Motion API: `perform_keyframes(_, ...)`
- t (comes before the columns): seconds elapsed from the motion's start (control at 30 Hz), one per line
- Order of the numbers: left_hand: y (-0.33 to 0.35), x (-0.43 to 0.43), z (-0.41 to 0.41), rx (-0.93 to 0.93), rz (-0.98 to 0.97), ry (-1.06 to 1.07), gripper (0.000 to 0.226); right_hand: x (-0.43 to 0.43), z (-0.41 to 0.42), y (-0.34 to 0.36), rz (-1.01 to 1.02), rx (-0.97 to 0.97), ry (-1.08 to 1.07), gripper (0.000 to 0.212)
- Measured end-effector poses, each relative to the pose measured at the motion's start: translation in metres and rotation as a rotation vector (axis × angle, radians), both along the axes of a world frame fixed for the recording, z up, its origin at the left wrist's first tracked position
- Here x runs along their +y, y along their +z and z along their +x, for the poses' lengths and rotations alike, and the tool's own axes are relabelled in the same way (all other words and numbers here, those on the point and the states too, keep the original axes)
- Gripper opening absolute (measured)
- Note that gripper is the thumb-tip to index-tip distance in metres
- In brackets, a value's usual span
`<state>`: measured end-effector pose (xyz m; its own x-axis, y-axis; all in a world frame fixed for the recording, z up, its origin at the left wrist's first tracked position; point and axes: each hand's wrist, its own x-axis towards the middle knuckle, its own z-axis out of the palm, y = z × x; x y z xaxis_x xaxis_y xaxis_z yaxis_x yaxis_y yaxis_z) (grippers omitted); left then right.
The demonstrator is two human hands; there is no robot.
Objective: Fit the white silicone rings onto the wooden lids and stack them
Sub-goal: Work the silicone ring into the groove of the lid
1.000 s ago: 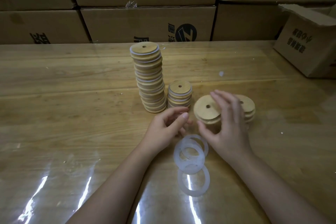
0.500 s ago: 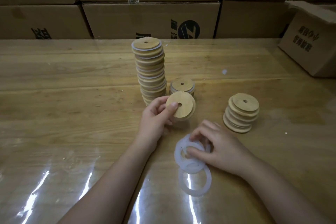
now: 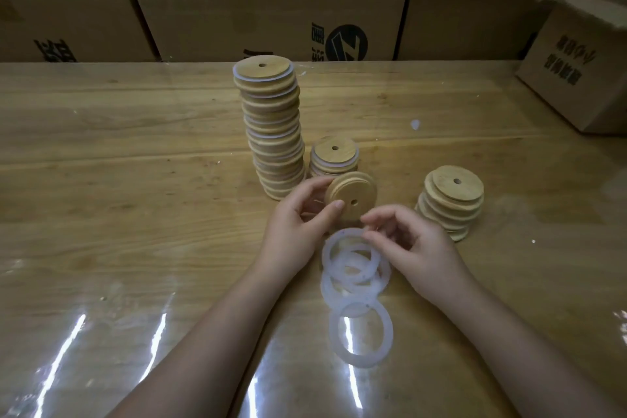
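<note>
Head view looks down on a glossy wooden counter [image 3: 135, 180]. The left hand [image 3: 298, 224] grips a bare wooden lid [image 3: 353, 193], thumb on its face near the centre hole, the lid tilted toward the camera. Just below it, the right hand [image 3: 417, 244] has its fingers curled, and thumb and forefinger pinch the upper rim of the top silicone ring [image 3: 326, 256], which lies on a small overlapping pile of rings [image 3: 356, 288]. One more ring [image 3: 334, 332] lies flat nearer the person, touching the pile. Behind the left hand stands a tall stack [image 3: 271, 132] of ringed lids, with a short stack [image 3: 334, 154] just beside it. A stack of bare lids [image 3: 451, 200] sits right of the right hand. Cardboard boxes [image 3: 271, 24] line the back.
</note>
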<state>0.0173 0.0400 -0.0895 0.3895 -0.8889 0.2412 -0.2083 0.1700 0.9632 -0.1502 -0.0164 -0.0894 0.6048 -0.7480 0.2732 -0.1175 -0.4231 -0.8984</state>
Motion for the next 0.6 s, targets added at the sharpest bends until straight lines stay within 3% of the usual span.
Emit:
perform_keyframes(0.17, 0.001, 0.003, -0.001, -0.083, 0.000, -0.010, 0.027, -0.002, 0.001, 0.003, -0.134, -0.062, -0.097, 0.019)
perform_keyframes(0.37, 0.003, 0.007, -0.006, -0.250, -0.070, 0.028, 0.028, 0.000, 0.002, -0.001, 0.001, -0.172, -0.169, 0.027)
perform_keyframes(0.6, 0.003, 0.009, -0.010, -0.449, -0.159, -0.024, 0.014, -0.002, 0.006, 0.002, -0.220, -0.141, -0.195, 0.003)
